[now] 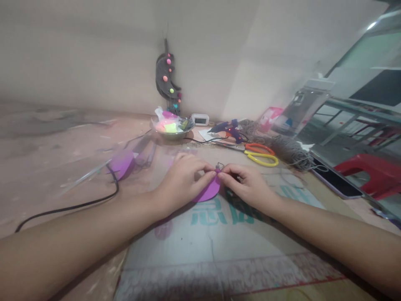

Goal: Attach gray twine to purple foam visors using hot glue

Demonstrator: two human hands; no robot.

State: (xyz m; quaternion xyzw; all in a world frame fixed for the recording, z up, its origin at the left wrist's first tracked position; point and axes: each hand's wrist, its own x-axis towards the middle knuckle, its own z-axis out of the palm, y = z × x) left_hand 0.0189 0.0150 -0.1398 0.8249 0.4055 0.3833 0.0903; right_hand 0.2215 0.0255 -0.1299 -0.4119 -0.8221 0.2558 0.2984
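Both my hands meet over a purple felt disc (209,190) lying on a sheet of printed cardboard (219,238). My left hand (181,182) rests on the disc's left side with its fingers pinched at the top edge. My right hand (244,182) pinches the same top edge from the right, where a small loop of grey string (220,166) sticks up. Both hands are closed.
Another purple felt piece (122,164) lies to the left by a black cable (75,205). Behind are a metal bowl of neon pom-poms (171,125), a glue gun (227,127), orange and yellow scissors (260,154), grey yarn (290,150), a phone (336,179) and a red stool (372,173).
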